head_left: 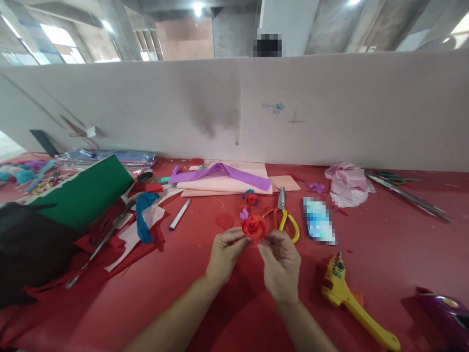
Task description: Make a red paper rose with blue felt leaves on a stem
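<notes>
A: How many flowers do you count near the hands?
B: Three. One red paper flower [255,228] is held up between the left hand [225,254] and the right hand [282,266], above the middle of the tabletop [146,283]. Just beyond it, toward the far edge, are two smaller ones: a red-and-blue flower [251,197] and a red-and-purple bud [244,213].
A: And how is the grip of each hand?
B: Both are clamped on the held flower; thumb and fingers pinch it low, one from each side.
A: Which way does this flower point?
B: Its face looks upward and toward the person. The base is hidden by the fingers, so I cannot tell its long axis exactly.
A: What about materials and shapes?
B: The petals are thin and curled, wound in a round spiral. Near it lies one flat, rounded red piece [224,221]. One pair of scissors [281,201] has metal blades, which point to the far edge. One glue gun [346,296], of smooth yellow plastic, lies toward the near right corner.
</notes>
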Demonstrator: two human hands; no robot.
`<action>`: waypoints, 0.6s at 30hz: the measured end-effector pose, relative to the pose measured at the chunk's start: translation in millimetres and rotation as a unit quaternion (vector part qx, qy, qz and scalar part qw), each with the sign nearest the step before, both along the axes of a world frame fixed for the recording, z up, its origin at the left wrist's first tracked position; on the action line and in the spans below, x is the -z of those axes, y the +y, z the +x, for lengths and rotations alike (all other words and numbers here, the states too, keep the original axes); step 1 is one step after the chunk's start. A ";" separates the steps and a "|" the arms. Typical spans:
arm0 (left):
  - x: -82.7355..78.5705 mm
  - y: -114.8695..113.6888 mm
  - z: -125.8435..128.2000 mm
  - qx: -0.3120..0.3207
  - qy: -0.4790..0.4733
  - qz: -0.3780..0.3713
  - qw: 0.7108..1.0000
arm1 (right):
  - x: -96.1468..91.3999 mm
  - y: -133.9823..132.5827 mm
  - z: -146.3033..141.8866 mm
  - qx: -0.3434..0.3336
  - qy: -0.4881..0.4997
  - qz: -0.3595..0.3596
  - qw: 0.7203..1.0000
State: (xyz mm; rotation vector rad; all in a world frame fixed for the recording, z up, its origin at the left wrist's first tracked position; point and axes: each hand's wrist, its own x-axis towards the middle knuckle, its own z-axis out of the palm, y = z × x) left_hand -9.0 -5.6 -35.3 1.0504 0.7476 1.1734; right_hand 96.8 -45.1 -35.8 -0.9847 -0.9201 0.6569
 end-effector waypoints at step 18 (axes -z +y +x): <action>10.4 9.2 -8.5 0.028 0.018 0.097 0.995 | -10.4 3.5 8.8 -0.104 -0.043 -0.011 0.994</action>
